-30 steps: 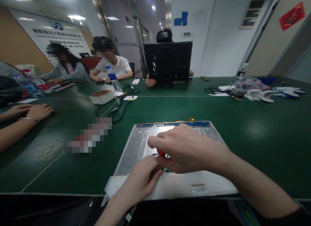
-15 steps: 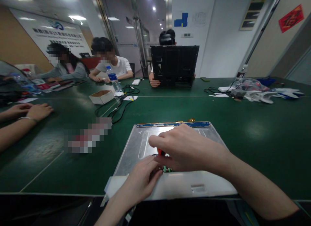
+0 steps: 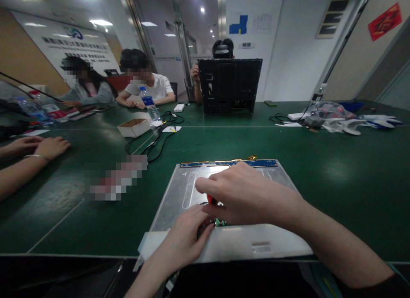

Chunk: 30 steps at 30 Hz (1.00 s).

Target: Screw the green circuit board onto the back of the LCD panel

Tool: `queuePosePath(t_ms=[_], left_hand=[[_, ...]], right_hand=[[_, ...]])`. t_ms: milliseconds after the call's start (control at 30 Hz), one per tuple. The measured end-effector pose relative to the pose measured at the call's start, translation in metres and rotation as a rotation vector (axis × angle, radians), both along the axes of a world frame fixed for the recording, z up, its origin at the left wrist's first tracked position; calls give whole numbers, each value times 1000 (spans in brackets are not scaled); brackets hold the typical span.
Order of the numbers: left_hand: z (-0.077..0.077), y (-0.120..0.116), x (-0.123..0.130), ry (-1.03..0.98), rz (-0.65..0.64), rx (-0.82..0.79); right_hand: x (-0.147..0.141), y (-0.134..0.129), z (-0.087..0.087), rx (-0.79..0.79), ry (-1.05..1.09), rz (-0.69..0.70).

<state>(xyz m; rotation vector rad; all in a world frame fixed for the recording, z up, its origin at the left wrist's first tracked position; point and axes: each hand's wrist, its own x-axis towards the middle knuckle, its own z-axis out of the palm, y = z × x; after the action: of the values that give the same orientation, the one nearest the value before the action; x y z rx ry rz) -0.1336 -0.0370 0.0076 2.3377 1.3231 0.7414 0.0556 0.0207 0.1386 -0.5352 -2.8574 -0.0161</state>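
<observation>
A silver metal display panel [image 3: 169, 195] lies at the table's near edge, with a blue circuit strip [image 3: 265, 163] along its far side and a white sheet [image 3: 237, 242] over its near part. My right hand [image 3: 237, 191] is closed around a red-handled tool [image 3: 211, 199], whose tip is hidden. Beside it, my left hand [image 3: 188, 231] rests low on the panel, its fingers curled at a small green circuit board [image 3: 220, 222]. What those left fingers hold, if anything, is hidden.
Across the green table [image 3: 336, 204] a person sits behind an upright black monitor housing [image 3: 229, 86]. Another person's hands [image 3: 53, 148] rest at the left. A white box [image 3: 133, 128], a bottle [image 3: 149, 102] and cables stand left of centre; gloves [image 3: 349, 126] lie at the right.
Both my hands have stayed nearly in place. Across the table, the person's hand has moved from the housing's lower left corner up to its upper left edge.
</observation>
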Motion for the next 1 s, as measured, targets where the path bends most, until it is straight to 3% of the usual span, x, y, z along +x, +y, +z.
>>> queuePosePath(t_ms=[667,1000], left_hand=[[5,-2,2,22,11,16],[0,0,0,37,22,4]], right_hand=[[0,2,2,-18,-4,17],[1,1,1,-13,2,20]])
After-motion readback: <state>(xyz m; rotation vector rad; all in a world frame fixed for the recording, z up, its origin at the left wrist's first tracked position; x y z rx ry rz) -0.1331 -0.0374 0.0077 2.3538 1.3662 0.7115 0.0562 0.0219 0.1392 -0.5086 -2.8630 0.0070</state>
